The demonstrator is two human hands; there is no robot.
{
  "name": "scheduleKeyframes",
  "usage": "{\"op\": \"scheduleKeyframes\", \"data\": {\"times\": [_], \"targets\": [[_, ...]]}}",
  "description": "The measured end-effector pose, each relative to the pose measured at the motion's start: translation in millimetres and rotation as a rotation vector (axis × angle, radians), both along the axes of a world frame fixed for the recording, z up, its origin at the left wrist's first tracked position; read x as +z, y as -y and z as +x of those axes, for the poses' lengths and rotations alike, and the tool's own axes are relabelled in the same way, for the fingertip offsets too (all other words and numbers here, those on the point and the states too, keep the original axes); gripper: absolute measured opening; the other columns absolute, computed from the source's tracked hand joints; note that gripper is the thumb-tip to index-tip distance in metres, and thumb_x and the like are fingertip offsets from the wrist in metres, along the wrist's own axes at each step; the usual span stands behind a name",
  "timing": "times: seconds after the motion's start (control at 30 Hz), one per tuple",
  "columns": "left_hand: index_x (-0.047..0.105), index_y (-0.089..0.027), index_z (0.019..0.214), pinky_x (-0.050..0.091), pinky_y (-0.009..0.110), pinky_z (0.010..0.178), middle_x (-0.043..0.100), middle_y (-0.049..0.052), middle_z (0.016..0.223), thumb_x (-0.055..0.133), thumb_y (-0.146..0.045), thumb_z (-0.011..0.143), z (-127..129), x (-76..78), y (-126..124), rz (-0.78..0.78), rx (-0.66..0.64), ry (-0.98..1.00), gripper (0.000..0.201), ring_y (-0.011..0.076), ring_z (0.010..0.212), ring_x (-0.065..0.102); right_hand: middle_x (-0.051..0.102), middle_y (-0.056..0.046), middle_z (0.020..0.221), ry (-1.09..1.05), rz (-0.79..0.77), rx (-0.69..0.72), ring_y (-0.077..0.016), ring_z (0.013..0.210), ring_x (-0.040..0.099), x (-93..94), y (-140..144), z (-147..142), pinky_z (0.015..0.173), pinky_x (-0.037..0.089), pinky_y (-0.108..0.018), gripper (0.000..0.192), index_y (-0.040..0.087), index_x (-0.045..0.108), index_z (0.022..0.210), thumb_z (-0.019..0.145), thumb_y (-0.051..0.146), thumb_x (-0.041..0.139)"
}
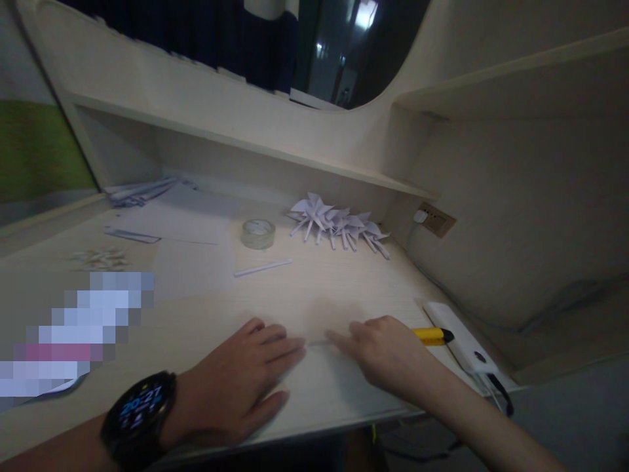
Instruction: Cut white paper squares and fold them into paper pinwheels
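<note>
My left hand (250, 377), with a black smartwatch (140, 413) on its wrist, lies on the pale desk with fingers stretched out. Its fingertips touch the left end of a thin white strip (319, 343), likely paper. The index finger of my right hand (381, 351) reaches to the strip's other end, while its remaining fingers are loosely bent. Partly hidden behind my right hand is a yellow tool with a black tapered end (433, 336). Beyond the hands lie a thin white paper stick (263, 268) and a roll of clear tape (258, 234).
White paper pinwheels (339, 223) lie in a row at the back. Paper sheets (191, 210), a flat ruler-like strip (132, 235) and a pile of small pale pieces (101, 258) are left. A white power strip (457, 337) with cables borders the right edge; a blurred-out object (83, 341) lies left.
</note>
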State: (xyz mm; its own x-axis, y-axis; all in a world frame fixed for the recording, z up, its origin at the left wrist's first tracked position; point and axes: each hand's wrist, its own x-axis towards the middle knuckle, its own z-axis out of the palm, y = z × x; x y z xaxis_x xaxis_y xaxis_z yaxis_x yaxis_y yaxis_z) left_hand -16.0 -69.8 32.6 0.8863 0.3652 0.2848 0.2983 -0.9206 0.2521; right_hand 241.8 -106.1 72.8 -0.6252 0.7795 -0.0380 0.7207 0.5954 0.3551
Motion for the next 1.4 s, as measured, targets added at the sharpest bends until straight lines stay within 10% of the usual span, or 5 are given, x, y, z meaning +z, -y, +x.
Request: {"op": "scheduleKeyframes", "data": {"times": [1.4], "targets": [[0.045,-0.022,0.132,0.034,0.042,0.093,0.059,0.009,0.122,0.045,-0.031,0.087,0.8,-3.7,0.1,-0.005,0.013,0.021,0.046,0.0265,0.105,0.051,0.066,-0.002,0.074,-0.008,-0.012,-0.002,-0.0136,0.055,0.054,-0.6,-2.0,1.3,0.050,0.026,-0.028,0.042,0.026,0.052,0.124,0.085,0.010,0.048]]}}
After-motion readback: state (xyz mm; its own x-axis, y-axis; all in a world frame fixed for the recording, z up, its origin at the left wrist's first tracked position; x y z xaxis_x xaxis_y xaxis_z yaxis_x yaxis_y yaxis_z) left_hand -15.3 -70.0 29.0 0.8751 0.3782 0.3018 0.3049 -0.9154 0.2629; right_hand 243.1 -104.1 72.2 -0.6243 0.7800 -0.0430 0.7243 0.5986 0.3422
